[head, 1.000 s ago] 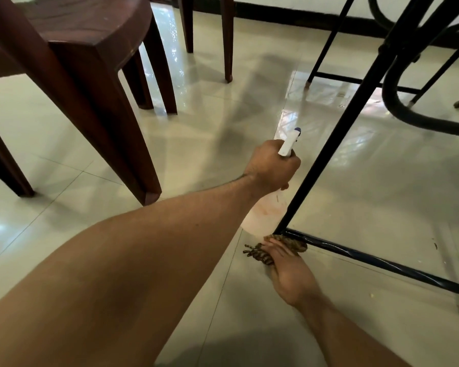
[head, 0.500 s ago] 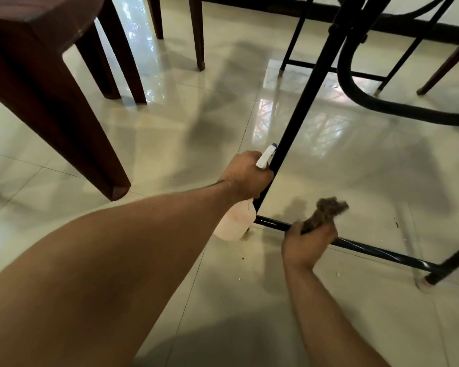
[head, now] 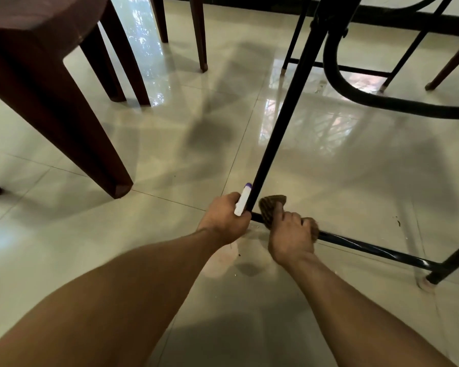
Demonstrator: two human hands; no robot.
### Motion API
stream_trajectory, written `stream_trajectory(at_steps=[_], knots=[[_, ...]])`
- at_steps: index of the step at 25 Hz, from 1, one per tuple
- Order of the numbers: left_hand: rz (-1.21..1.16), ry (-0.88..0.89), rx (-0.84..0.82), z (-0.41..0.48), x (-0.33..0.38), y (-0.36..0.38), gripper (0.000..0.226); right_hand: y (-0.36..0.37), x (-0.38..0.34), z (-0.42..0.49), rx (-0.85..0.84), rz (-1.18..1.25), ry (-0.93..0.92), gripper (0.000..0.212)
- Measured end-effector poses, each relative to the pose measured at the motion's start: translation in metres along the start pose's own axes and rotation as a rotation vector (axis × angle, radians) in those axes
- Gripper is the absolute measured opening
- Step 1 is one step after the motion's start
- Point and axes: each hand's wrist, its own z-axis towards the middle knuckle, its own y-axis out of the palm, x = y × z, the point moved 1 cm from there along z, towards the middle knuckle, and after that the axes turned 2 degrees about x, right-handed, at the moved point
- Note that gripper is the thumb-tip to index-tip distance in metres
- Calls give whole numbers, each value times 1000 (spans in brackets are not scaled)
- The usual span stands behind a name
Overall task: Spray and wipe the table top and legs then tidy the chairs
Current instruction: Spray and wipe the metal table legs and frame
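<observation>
My left hand grips a spray bottle by its white head, whose tip is purple. The pale bottle body hangs below my wrist. The bottle head lies right beside a black metal table leg that slants up and away. My right hand holds a brown cloth wrapped over the black low crossbar, close to where the bar meets the leg.
A dark brown plastic chair stands at the left, its near leg close to my left arm. More chair legs stand behind. A curved black tube and thin black frame bars fill the upper right. The floor is glossy pale tile.
My right hand with the cloth came back left along the crossbar to the leg joint. My left hand with the bottle stays by the leg. The view has shifted.
</observation>
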Motion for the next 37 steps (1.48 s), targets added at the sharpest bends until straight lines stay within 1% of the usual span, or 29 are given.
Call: stream_trajectory(at_steps=[1, 2, 3, 5, 7, 8, 9, 10, 11, 12, 13, 14, 15, 17, 19, 20, 21, 22, 24, 25, 27, 28, 29, 31, 33, 34, 35, 36, 37], knots=[[-12, -21, 7, -2, -7, -4, 11, -2, -13, 7, 13, 29, -76, 74], [6, -28, 7, -3, -12, -10, 10, -6, -22, 16, 5, 43, -130, 73], [49, -17, -4, -3, -13, -14, 9, -11, -20, 25, -9, 24, -161, 67], [147, 39, -65, -2, -12, -22, 9, -19, -4, 32, -77, -115, -133, 57], [210, 113, -130, -2, -10, -24, 19, -27, 22, 30, -194, -217, -34, 64], [224, 131, -148, -4, -11, -24, 24, -31, 27, 30, -241, -235, -18, 65], [225, 134, -149, -6, -12, -24, 25, -33, 23, 32, -242, -232, -33, 62], [214, 129, -141, -6, -15, -24, 21, -31, 12, 35, -225, -173, -54, 57], [199, 122, -130, -6, -18, -24, 16, -28, -5, 36, -189, -41, -62, 53], [186, 113, -127, -7, -21, -22, 12, -24, -22, 34, -143, 122, -46, 57], [183, 110, -131, -8, -22, -20, 10, -18, -36, 30, -94, 237, -40, 68], [196, 115, -144, -9, -21, -18, 8, -12, -42, 26, -58, 298, -53, 78], [224, 126, -167, -9, -21, -16, 8, -8, -39, 23, -57, 286, -100, 83], [281, 157, -206, -4, -17, -11, 11, -5, -10, 21, -71, 146, -180, 76], [307, 174, -259, -1, -10, -3, 13, -7, 32, 19, -86, -55, -77, 65], [299, 173, -274, 0, -6, 2, 11, -7, 50, 18, -99, -116, -2, 65], [269, 158, -270, 2, -2, 6, 9, -5, 61, 14, -125, -119, 56, 66], [225, 131, -251, 4, 1, 9, 9, -2, 64, 11, -139, -73, 70, 64], [139, 93, -230, 5, 10, 17, 11, 1, 52, 10, -105, 130, 10, 54], [128, 97, -244, 5, 16, 23, 11, 0, 43, 8, -87, 185, -76, 55], [146, 123, -290, 5, 25, 34, 14, 2, 34, 2, -16, 177, -247, 63], [157, 134, -313, 5, 30, 38, 17, 7, 41, -1, 19, 167, -286, 63], [165, 140, -340, 5, 36, 45, 18, 12, 60, -1, 20, 156, -254, 59], [155, 128, -387, 5, 50, 61, 13, 15, 121, -9, -38, 129, -68, 55], [96, 89, -411, 5, 64, 76, 11, 13, 167, -27, -68, 21, 153, 66], [59, 73, -412, 5, 70, 83, 12, 11, 177, -33, -66, -28, 242, 71], [22, 58, -410, 3, 76, 90, 13, 8, 174, -34, -56, -47, 287, 70], [-3, 46, -409, 2, 80, 95, 14, 7, 163, -30, -27, -1, 272, 64], [-18, 40, -411, 1, 83, 100, 15, 11, 150, -24, 6, 88, 196, 58]])
